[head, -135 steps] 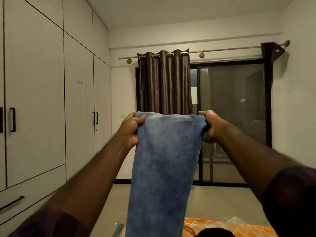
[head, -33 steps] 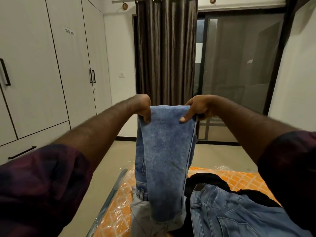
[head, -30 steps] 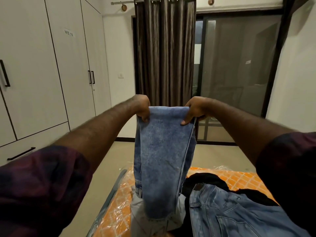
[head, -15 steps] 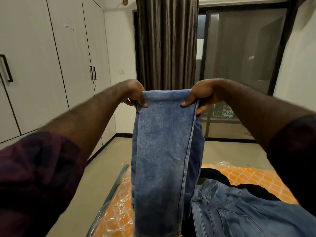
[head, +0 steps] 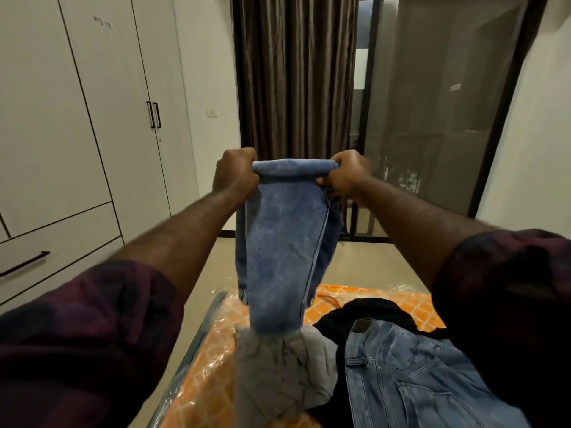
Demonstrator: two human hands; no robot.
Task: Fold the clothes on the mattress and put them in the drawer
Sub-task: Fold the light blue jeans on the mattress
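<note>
Bedroom: white wardrobe point(head: 77, 143) at 9 o'clock, dark curtain point(head: 296, 75) at 12, orange mattress point(head: 213, 359) low at 6. Our left hand point(head: 234, 177) and right hand point(head: 347, 173) both curled tight on top fold of blue jeans point(head: 281, 242), hanging mid-air above mattress. We judge: keep edges level, lower evenly, halve again. Grey garment point(head: 284, 372), black cloth point(head: 367, 310), second jeans point(head: 411, 378) piled below, unfolded. Drawer point(head: 58, 242) shut at 8 o'clock.

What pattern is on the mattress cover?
Orange with a white lattice pattern, under clear plastic wrap; the mattress shows in the head view.
</note>
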